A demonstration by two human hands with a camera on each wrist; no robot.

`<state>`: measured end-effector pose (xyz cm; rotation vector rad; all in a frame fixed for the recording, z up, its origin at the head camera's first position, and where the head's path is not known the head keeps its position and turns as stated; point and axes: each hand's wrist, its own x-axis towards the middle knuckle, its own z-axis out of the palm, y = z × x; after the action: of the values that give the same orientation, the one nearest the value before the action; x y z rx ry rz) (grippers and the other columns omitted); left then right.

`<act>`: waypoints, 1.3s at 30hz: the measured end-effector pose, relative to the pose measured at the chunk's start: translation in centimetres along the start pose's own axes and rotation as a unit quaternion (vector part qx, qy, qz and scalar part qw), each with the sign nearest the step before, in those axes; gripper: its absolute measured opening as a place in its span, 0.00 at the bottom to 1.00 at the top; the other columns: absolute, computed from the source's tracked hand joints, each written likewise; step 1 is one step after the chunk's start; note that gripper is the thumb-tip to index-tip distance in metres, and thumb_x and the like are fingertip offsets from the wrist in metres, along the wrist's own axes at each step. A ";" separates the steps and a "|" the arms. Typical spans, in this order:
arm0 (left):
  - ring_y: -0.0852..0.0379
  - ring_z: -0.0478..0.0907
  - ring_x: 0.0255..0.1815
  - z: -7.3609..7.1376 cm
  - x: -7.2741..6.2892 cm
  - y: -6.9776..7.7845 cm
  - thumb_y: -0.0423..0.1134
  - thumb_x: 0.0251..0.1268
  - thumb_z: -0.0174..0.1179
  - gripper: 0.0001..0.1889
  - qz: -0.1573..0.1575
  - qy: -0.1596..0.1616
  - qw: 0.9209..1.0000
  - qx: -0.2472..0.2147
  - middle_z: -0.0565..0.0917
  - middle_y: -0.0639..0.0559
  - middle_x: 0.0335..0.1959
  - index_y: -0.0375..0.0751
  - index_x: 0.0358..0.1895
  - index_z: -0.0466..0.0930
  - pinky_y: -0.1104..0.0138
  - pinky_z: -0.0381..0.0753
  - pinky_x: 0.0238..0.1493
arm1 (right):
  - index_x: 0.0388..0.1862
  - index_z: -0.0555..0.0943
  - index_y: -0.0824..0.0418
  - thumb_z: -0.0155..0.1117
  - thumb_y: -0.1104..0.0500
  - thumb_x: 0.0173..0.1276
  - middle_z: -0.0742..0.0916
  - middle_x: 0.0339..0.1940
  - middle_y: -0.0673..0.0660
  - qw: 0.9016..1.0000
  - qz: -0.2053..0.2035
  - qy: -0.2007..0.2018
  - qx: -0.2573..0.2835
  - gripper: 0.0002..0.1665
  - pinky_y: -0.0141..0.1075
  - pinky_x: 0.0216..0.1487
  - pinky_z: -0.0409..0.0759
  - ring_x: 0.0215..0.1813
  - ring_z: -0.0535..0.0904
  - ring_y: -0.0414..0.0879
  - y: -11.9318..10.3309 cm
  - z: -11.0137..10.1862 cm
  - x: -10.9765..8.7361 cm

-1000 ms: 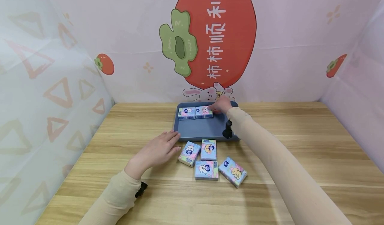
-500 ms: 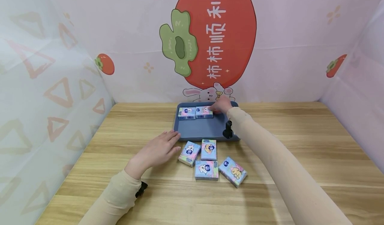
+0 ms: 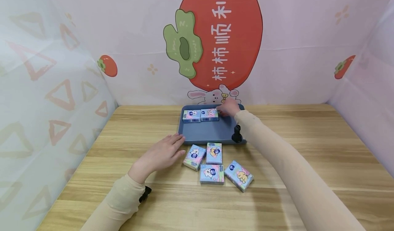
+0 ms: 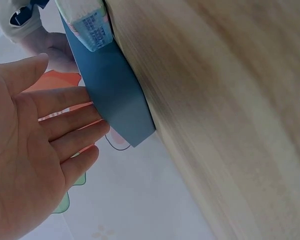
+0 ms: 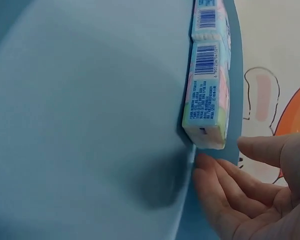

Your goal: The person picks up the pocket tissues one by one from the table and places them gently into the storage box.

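Note:
Two small tissue packs, a left one (image 3: 191,116) and a right one (image 3: 209,115), lie end to end along the back wall of a blue-grey tray (image 3: 201,132). My right hand (image 3: 229,107) is over the tray's back right part. In the right wrist view its thumb and fingers stand apart just off the end of the nearer tissue pack (image 5: 205,95), holding nothing. My left hand (image 3: 158,157) has its straight fingertips at the tray's front left corner; the left wrist view shows those fingers (image 4: 75,122) against the tray's outer side (image 4: 112,90).
Several more tissue packs lie on the wooden table before the tray: a tilted one (image 3: 194,157), an upright-turned one (image 3: 214,153), a sideways one (image 3: 212,174) and a slanted one (image 3: 238,175). A printed cloth wall (image 3: 138,36) rises behind the table.
My right hand has let go of the right tissue pack in the tray and moved slightly right of it. The left hand stays where it was.

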<state>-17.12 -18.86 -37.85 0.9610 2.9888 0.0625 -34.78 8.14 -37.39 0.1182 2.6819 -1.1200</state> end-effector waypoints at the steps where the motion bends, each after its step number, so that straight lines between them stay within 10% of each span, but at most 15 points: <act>1: 0.42 0.62 0.71 0.0 0.0 0.0 0.52 0.74 0.43 0.29 -0.001 0.000 1.000 -0.001 0.68 0.39 0.68 0.34 0.68 0.65 0.51 0.60 0.73 | 0.43 0.83 0.66 0.64 0.54 0.66 0.86 0.37 0.60 1.000 -0.010 0.003 -0.014 0.16 0.37 0.43 0.84 0.39 0.82 0.53 0.0 0.0 -0.2; 39: 0.43 0.61 0.72 -0.1 0.0 0.1 0.53 0.75 0.42 0.29 -0.006 -0.006 1.000 -0.009 0.67 0.39 0.69 0.34 0.68 0.65 0.51 0.59 0.73 | 0.42 0.85 0.61 0.62 0.53 0.67 0.86 0.41 0.58 0.979 -0.165 0.036 -0.110 0.14 0.38 0.41 0.84 0.41 0.78 0.50 -0.2 -2.3 -6.9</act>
<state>-17.02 -18.80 -37.72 0.9380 2.9784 0.0841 -28.54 9.70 -33.98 -0.3434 2.9429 -0.9043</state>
